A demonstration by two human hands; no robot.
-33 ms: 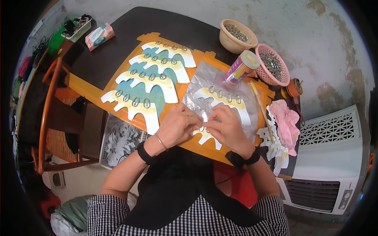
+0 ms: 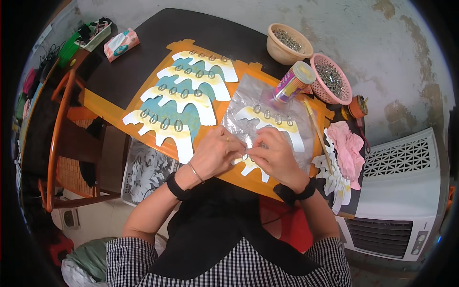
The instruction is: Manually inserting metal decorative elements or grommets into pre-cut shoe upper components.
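Note:
My left hand (image 2: pixel 217 152) and my right hand (image 2: pixel 273 155) meet over the near edge of the orange-taped board. Their fingertips are pinched close together around a small silvery metal piece (image 2: pixel 245 153), mostly hidden by the fingers. Just beneath lies a white and yellow scalloped card (image 2: pixel 252 171), partly covered by the hands. Beyond my right hand, another such card (image 2: pixel 275 123) rests on a clear plastic sheet (image 2: pixel 235 109), with several oval metal rings along its yellow band. To the left, several similar ringed cards (image 2: pixel 165 128) overlap in a stepped column.
A lidded jar (image 2: pixel 291 83) stands on the plastic sheet. Behind it are a beige bowl (image 2: pixel 288 52) and a pink basket (image 2: pixel 330 83) of small metal parts. A thin stick (image 2: pixel 318 138) and a pink cloth (image 2: pixel 345 150) lie at right. A tissue pack (image 2: pixel 121 44) sits far left.

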